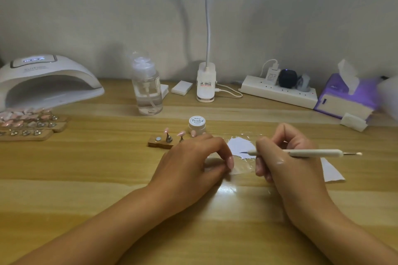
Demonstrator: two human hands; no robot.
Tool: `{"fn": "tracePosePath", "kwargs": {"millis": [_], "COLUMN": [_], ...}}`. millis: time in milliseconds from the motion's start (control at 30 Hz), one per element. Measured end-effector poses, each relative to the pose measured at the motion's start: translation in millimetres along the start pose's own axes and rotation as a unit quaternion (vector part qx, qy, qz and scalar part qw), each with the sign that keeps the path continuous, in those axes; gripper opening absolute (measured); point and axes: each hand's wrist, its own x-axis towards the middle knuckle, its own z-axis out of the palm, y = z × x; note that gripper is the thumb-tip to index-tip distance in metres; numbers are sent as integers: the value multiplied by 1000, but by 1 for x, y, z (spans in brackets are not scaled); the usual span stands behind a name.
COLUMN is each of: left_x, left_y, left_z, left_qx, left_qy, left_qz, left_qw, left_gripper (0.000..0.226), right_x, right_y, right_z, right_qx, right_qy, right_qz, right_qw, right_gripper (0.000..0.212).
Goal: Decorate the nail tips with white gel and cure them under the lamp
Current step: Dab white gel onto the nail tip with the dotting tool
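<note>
Gel jar (197, 124) has its lid on, so the contents aren't visible. It sits on the table (86, 168) just behind the left hand (193, 161). Pump bottle (147, 90) is further back, clear liquid inside, cap on. Tissue box (344, 98) is far right with one tissue sticking up out of the top. Curing lamp (43, 84) is back left, display lit, mouth facing the camera; interior is too washed out to read.

Nail tips (181, 133) are pink, on posts on a small wooden stand (160, 143) just left of the jar. Two are fully visible. A third pink shape sits at the hand's edge; can't tell if it's a tip or a fingernail. More tips sit on racks (28, 123) in front of the lamp, blurred and cut by the left edge.

Right hand (284, 157) grips the nail brush (301, 153) pen-style, roughly level, fine tip over white paper (240, 146) under shiny clear film. The hand covers the paper's middle. Left hand's fingers curl down onto the table, palm side hidden, so can't tell if they hold anything. Brush tip is too small to judge for gel.
</note>
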Motion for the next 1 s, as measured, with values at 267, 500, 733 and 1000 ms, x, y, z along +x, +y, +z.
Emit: {"fn": "tracePosePath", "kwargs": {"millis": [267, 500, 733, 1000], "left_x": [-2, 0, 0, 1], "left_y": [1, 1, 0, 1], "left_z": [1, 0, 0, 0], "left_qx": [-7, -22, -20, -20], "left_qy": [7, -3, 5, 9], "left_qz": [-1, -11, -11, -6], "left_qw": [1000, 1000, 1000, 1000], "left_gripper": [18, 14, 14, 16], "right_x": [-1, 0, 0, 0], "right_y": [6, 8, 8, 8], "right_z": [1, 2, 3, 2], "right_qx": [-41, -58, -57, -41], "right_qy": [-23, -47, -57, -48], "right_qz": [19, 22, 21, 18], "right_qw": [999, 997, 997, 998], "right_gripper": [26, 27, 30, 26]}}
